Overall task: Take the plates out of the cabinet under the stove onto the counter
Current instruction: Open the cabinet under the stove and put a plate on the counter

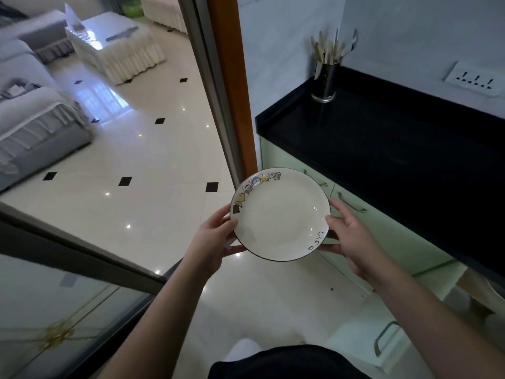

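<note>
Head view is showing both hands gripping one plate (pixel 281 214) in the air: left hand (pixel 216 239) and right hand (pixel 352 239) on opposite rims. The counter (pixel 396 149) is lying ahead-right and higher, nearer the right hand.

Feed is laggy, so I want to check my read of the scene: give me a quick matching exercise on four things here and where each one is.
Things:
1. plate
2. utensil holder
3. wall socket
4. cabinet handle

Places:
A. on the wall above the counter
B. standing at the counter's back corner
C. on a green door under the counter
D. held between left hand and right hand, short of the counter

Pairs: 1-D, 2-B, 3-A, 4-C
</note>
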Motion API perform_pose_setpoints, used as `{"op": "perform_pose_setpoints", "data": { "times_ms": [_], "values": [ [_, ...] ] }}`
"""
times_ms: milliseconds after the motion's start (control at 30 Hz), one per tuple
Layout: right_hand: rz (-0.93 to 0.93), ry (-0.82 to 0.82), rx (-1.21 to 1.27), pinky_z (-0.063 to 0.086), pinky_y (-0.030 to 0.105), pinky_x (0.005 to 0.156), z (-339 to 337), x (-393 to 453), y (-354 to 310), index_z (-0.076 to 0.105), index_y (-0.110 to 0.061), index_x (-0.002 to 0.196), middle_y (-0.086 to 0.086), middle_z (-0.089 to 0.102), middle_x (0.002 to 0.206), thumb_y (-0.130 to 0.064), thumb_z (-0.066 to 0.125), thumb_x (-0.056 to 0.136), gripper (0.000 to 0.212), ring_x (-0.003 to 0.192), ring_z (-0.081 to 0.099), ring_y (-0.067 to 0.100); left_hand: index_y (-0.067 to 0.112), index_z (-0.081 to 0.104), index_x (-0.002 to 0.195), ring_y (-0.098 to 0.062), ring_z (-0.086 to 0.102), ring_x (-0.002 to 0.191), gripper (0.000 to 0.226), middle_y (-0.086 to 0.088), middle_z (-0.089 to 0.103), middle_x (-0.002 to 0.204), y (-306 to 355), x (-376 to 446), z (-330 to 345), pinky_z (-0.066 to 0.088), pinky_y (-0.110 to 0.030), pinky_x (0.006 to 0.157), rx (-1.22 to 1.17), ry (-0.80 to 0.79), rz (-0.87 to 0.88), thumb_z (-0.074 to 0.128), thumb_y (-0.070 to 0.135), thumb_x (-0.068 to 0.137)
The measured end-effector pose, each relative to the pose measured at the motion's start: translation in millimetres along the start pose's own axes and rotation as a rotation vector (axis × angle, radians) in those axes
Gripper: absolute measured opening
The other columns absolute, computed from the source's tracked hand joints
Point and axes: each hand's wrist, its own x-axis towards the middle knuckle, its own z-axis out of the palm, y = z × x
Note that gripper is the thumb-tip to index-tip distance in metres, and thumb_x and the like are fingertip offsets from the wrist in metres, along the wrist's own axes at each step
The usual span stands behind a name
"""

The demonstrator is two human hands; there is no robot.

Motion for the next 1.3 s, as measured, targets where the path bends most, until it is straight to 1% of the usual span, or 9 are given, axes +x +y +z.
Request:
{"op": "perform_pose_setpoints", "data": {
  "times_ms": [133, 300, 467, 567, 733, 900, 1033, 1167, 1300],
  "values": [
    [-0.012, 0.034, 0.013, 0.06, 0.037, 0.062, 13, 43, -14, 0.063, -0.055, 0.104, 0.007, 0.07, 0.098, -0.015, 0.048, 0.099, 0.044, 0.084, 0.073, 0.018, 0.03, 0.071, 0.118, -0.023, 0.075, 0.086, 0.038, -0.005, 0.075, 0.108, 25, 55, -6, 0.061, -0.042, 0.066, 0.003, -0.013, -0.024, 0.055, 0.005, 0.095],
    [-0.03, 0.148, -0.003, 0.06, 0.035, 0.064, 28, 102, -34, 0.058, -0.044, 0.122, 0.009, 0.067, 0.111, -0.016, 0.05, 0.099, 0.037, 0.094, 0.071, 0.019, 0.027, 0.071, 0.117, -0.026, 0.075, 0.089, 0.038, -0.005, 0.075, 0.108, 67, 126, -4, 0.061, -0.038, 0.062, 0.001, -0.086, -0.04, 0.05, 0.002, 0.098],
    [-0.007, 0.261, 0.054, 0.06, 0.034, 0.063, 34, 147, -49, 0.06, -0.051, 0.112, 0.006, 0.069, 0.11, -0.018, 0.053, 0.098, 0.037, 0.091, 0.072, 0.015, 0.03, 0.07, 0.119, -0.022, 0.074, 0.088, 0.037, -0.001, 0.076, 0.105, 108, 194, 5, 0.061, -0.038, 0.063, 0.108, -0.155, -0.075, 0.052, 0.005, 0.099],
    [0.012, 0.336, 0.093, 0.061, 0.037, 0.067, 27, 166, -49, 0.059, -0.051, 0.113, 0.004, 0.07, 0.111, -0.02, 0.057, 0.095, 0.036, 0.094, 0.072, 0.016, 0.03, 0.069, 0.12, -0.02, 0.074, 0.088, 0.035, -0.001, 0.075, 0.108, 122, 233, 20, 0.062, -0.037, 0.068, 0.194, -0.184, -0.112, 0.054, 0.007, 0.099],
    [0.072, 0.439, 0.137, 0.061, 0.041, 0.07, -7, 205, -48, 0.054, -0.04, 0.129, 0.008, 0.07, 0.111, -0.017, 0.054, 0.096, 0.04, 0.094, 0.073, 0.021, 0.025, 0.068, 0.119, -0.028, 0.069, 0.103, 0.033, -0.006, 0.072, 0.114, 128, 298, 66, 0.061, -0.035, 0.062, 0.218, -0.237, -0.209, 0.058, 0.005, 0.095],
    [0.117, 0.487, 0.198, 0.061, 0.039, 0.069, -58, 261, -51, 0.049, -0.035, 0.136, 0.007, 0.068, 0.115, -0.015, 0.052, 0.097, 0.044, 0.094, 0.073, 0.022, 0.027, 0.064, 0.127, -0.027, 0.065, 0.108, 0.038, -0.005, 0.069, 0.119, 120, 368, 123, 0.061, -0.048, 0.077, 0.293, -0.306, -0.22, 0.058, 0.008, 0.094],
    [0.181, 0.525, 0.25, 0.062, 0.042, 0.07, -94, 306, -64, 0.046, -0.033, 0.139, 0.008, 0.066, 0.118, -0.013, 0.052, 0.097, 0.047, 0.099, 0.07, 0.025, 0.03, 0.07, 0.116, -0.026, 0.071, 0.098, 0.039, -0.005, 0.075, 0.108, 117, 415, 162, 0.061, -0.041, 0.065, 0.314, -0.284, -0.231, 0.056, 0.003, 0.092],
    [0.22, 0.506, 0.249, 0.061, 0.039, 0.067, -118, 347, -72, 0.048, -0.033, 0.138, 0.008, 0.066, 0.116, -0.012, 0.051, 0.097, 0.046, 0.099, 0.069, 0.024, 0.029, 0.069, 0.115, -0.024, 0.07, 0.1, 0.038, -0.004, 0.074, 0.109, 116, 459, 186, 0.061, -0.043, 0.064, 0.312, -0.24, -0.278, 0.055, 0.001, 0.093],
    [0.255, 0.524, 0.208, 0.062, 0.04, 0.07, -126, 379, -77, 0.05, -0.036, 0.136, 0.008, 0.061, 0.12, -0.012, 0.051, 0.098, 0.045, 0.102, 0.066, 0.024, 0.029, 0.067, 0.113, -0.023, 0.069, 0.1, 0.036, -0.002, 0.071, 0.11, 116, 489, 198, 0.061, -0.042, 0.061, 0.341, -0.205, -0.308, 0.054, 0.001, 0.094]
  ]
}}
